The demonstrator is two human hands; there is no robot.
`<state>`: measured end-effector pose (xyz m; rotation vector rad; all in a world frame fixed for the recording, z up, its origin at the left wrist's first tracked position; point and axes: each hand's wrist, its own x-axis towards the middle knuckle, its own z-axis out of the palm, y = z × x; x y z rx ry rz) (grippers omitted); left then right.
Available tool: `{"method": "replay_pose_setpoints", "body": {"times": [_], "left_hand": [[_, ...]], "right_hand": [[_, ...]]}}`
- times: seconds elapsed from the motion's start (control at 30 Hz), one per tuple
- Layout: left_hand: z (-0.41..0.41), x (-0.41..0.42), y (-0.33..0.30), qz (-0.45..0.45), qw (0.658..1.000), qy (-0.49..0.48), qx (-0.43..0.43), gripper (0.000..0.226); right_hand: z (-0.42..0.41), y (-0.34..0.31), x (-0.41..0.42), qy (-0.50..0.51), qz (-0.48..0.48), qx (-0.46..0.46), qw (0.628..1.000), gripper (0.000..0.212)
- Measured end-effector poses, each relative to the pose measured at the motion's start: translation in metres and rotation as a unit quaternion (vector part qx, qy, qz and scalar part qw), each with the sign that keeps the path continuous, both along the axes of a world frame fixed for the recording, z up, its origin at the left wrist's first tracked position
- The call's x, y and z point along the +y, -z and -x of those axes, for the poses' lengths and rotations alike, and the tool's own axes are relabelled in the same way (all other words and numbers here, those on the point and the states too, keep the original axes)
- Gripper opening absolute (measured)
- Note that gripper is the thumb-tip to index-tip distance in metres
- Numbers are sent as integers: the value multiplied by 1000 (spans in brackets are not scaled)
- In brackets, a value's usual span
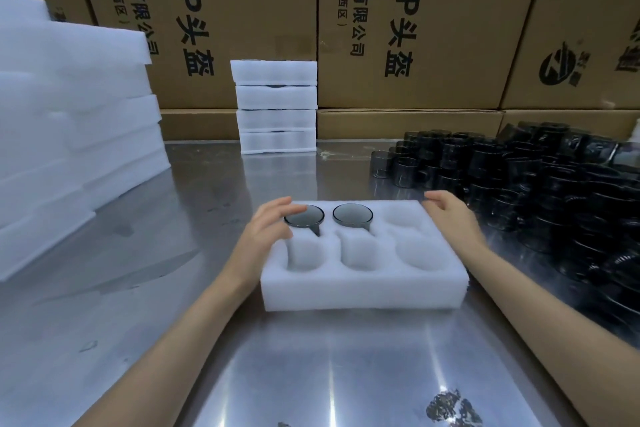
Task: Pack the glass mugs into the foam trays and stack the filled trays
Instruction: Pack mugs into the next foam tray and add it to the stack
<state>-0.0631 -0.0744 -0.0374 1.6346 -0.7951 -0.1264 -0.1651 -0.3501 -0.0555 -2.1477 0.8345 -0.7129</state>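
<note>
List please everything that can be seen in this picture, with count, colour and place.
foam tray: one, white, table centre, six pockets
mugs in tray: two, dark glass, far-row left and middle pockets
loose mugs: many, dark glass, table right
filled trays stack: four, white, table back
foam pile: several sheets, white, table left
table: one, shiny metal
cartons: several, brown, behind
left hand: fingers on the left mug
right hand: at tray's far right corner

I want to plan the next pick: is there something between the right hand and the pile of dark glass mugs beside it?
Nothing visible. The right hand rests at the foam tray far right corner, and the dark glass mugs stand directly beside it.
</note>
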Motion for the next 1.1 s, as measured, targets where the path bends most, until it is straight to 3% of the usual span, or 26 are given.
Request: {"method": "replay_pose_setpoints", "body": {"times": [0.2, 0.47, 0.57, 0.73, 1.1], "left_hand": [[-2, 0, 3, 4, 1000, 25, 1, 31], [-9, -4, 7, 15, 1000, 13, 12, 34], [-13, -5, 7, 10, 1000, 12, 10, 33], [-12, -5, 7, 7, 1000, 14, 2, 34], [-9, -1, 6, -3, 999, 28, -15, 29]], "right_hand": [[-39, -4, -9, -10, 144, 76, 987, 49], [-70, -4, -27, 21, 220, 120, 968, 57], [-73, -5, -28, 37, 230, 130, 964, 49], [-65, -4, -22, 40, 278, 85, 956, 14], [-43, -4, -9, -7, 261, 125, 957, 8]]}}
